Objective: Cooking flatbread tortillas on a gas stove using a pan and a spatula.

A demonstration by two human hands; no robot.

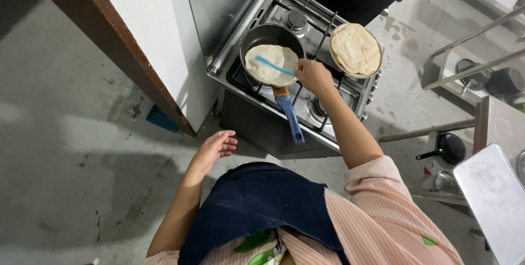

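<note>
Two hands in shot, only one busy. Fingers of the right hand [313,74] are curled tight around the end of a thin light-blue plastic spatula [275,66], which slants out across a pale round flatbread [268,57], its far tip resting on the dough. That flatbread lies flat in a dark round frying pan with a blue handle [290,113], and the pan sits on the front-left burner of a stainless steel gas stove [350,92], handle pointing back toward the person. Just right of the pan, on the same stove, there's a round plate stacked with cooked, brown-spotted flatbreads [355,49], close to the pan but not touching it. The left hand [214,149] hangs well below and left of the pan, over the grey concrete floor [65,161], fingers loosely spread and holding nothing. Left of the stove stands a white panel with a dark brown wooden edge [109,46]. Far right of the stove, a shiny steel tray [495,194] lies flat, and a small black pan [449,147] sits on a lower metal rack near it. Person's wearing a pink striped top [394,210] with a navy apron [262,205] over it.
</note>
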